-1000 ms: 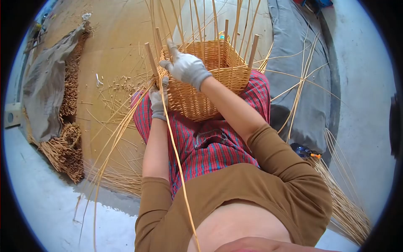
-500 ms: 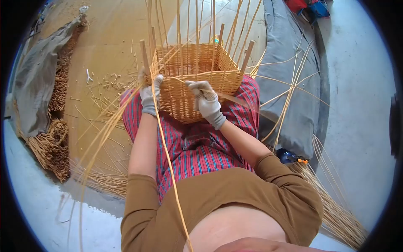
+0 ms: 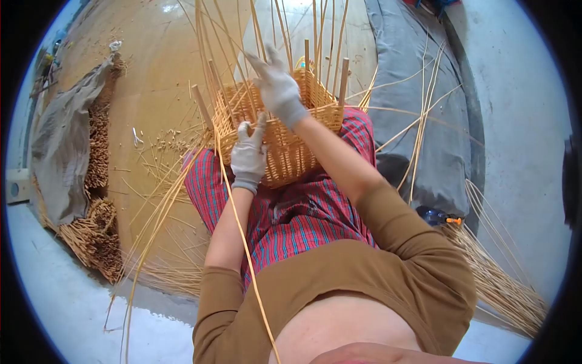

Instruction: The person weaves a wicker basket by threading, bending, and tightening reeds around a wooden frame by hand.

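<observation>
A square wicker basket (image 3: 288, 155) leans on my lap, with long upright canes (image 3: 314, 36) and wooden corner posts (image 3: 343, 82) rising from it. My left hand (image 3: 247, 159), in a pale work glove, grips the near wall, its thumb and a finger at the rim. My right hand (image 3: 277, 90), gloved too, is raised over the basket beside the upright canes. Its fingers are apart, and I see nothing held in them. One long cane (image 3: 244, 233) runs from the basket's left corner down past my left arm.
Cane bundles (image 3: 91, 233) lie at the left, partly under grey cloth (image 3: 57, 158). Loose canes (image 3: 163, 209) and clippings (image 3: 173, 139) litter the floor. Grey fabric (image 3: 418, 145) spreads at the right, above another cane bundle (image 3: 503, 279) and an orange-tipped object (image 3: 453, 221).
My right hand has risen from the near wall to above the basket, and its fingers have spread. My left hand has shifted right from the left corner to the near wall.
</observation>
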`<state>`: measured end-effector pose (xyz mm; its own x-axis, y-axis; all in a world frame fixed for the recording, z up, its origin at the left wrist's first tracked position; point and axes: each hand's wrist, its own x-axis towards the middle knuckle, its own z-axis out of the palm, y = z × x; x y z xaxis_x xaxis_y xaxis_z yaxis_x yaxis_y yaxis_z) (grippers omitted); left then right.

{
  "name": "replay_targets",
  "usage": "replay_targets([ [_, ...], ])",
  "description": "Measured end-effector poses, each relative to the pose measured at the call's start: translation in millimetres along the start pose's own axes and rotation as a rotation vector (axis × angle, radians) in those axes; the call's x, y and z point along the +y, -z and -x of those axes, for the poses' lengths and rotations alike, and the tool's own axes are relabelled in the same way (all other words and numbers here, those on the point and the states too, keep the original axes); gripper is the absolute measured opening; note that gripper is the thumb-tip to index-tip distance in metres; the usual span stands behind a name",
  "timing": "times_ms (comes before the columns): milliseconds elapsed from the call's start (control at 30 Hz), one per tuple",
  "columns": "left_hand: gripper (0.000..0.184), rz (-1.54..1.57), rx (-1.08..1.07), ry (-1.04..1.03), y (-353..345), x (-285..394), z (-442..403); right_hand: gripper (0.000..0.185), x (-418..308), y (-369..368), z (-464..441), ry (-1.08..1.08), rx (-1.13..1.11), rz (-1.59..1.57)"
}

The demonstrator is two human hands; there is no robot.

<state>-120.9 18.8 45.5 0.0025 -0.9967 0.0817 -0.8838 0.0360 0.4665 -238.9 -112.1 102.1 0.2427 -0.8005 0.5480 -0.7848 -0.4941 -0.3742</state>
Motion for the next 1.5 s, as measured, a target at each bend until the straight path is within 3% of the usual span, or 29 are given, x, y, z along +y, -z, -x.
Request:
replay_targets([
  [33,0.086,-0.010,0.019,-0.001,-2,-1,1,0.053,4,-6,-5,-0.015,-0.010,-0.003],
  [100,0.083,-0.050,0.041,-0.034,-5,-6,-2,0.064,13,-10,-18,-0.249,0.223,-0.578],
  [167,0.078,-0.250,0.046,-0.039,-11,-6,-3,0.060,48,29,39,-0.299,0.235,-0.840],
  [233,0.074,-0.218,0.022,-0.026,-15,-3,-7,0.043,80,32,113,-0.736,0.245,-0.921],
  [300,0.070,-0.219,0.339,-0.199,-11,11,-11,0.031,86,43,147,-0.926,0.234,-1.258],
  [333,0.071,-0.189,0.293,-0.249,-1,22,-12,0.031,90,47,144,-0.932,0.236,-1.251],
  [400,0.075,-0.108,0.175,-0.272,-14,53,-22,0.030,74,67,109,-0.972,0.171,-0.900],
  [467,0.079,-0.035,0.063,-0.304,-23,75,-23,0.035,87,49,67,-0.081,0.258,-0.348],
  [533,0.083,-0.123,-0.092,-0.030,-37,89,-19,0.039,96,36,28,-0.012,0.155,-0.216],
  [567,0.083,-0.122,-0.107,-0.032,-39,87,-17,0.039,100,46,38,-0.026,0.149,-0.214],
  [633,0.080,-0.231,-0.069,-0.115,-43,81,-28,0.038,117,89,61,-0.281,0.187,-1.013],
  [700,0.074,-0.276,-0.060,-0.138,-42,85,-35,0.036,166,96,137,-0.761,0.208,-0.633],
  [767,0.068,-0.201,-0.283,0.028,-29,103,-41,0.030,127,117,163,-1.066,0.420,-0.633],
  [833,0.062,-0.202,-0.281,0.018,-34,97,-26,0.028,75,113,148,-0.964,0.386,-0.754],
  [900,0.060,0.428,0.134,-0.220,-37,68,-10,0.026,24,83,130,-0.773,0.171,-1.060],
  [933,0.058,0.487,0.143,-0.120,-33,52,7,0.025,1,65,120,-0.690,-0.005,-1.209],
  [967,0.055,0.466,0.274,-0.141,-21,37,19,0.028,-27,57,102,-0.696,-0.172,-1.082],
  [1000,0.056,0.362,0.285,-0.078,-17,9,32,0.036,-46,40,86,-0.547,-0.159,-0.949],
  [1033,0.056,0.266,0.297,-0.016,-12,-19,43,0.051,-58,20,67,-0.539,-0.228,-0.834],
  [1067,0.057,0.166,0.277,0.128,6,-28,48,0.082,-61,-6,46,-0.614,-0.348,-0.866],
  [1100,0.058,0.066,0.259,0.270,22,-36,50,0.082,-63,-44,26,-0.613,-0.332,-0.882],
  [1133,0.063,0.010,0.364,0.200,28,-47,47,0.091,-63,-84,9,-0.814,-0.330,-0.734],
  [1167,0.063,-0.003,0.362,0.188,35,-52,45,0.100,-73,-90,-2,-1.012,-0.329,-0.579],
  [1200,0.067,0.034,0.261,0.198,41,-56,41,0.100,-77,-90,-2,-1.020,-0.318,-0.593],
  [1267,0.073,0.071,0.155,0.191,47,-65,37,0.121,-81,-86,-3,-1.226,-0.205,-0.582],
  [1367,0.071,0.014,-0.007,0.292,45,-80,33,0.105,-88,-84,6,-1.136,-0.090,-0.520],
  [1400,0.064,0.064,0.014,0.309,37,-88,28,0.083,-84,-88,11,-0.916,0.001,-0.885],
  [1433,0.064,0.056,0.001,0.305,35,-97,27,0.083,-82,-95,16,-0.931,0.006,-0.888],
  [1500,0.060,0.037,-0.077,0.240,37,-103,28,0.067,-87,-82,16,-0.778,-0.059,-1.340],
])
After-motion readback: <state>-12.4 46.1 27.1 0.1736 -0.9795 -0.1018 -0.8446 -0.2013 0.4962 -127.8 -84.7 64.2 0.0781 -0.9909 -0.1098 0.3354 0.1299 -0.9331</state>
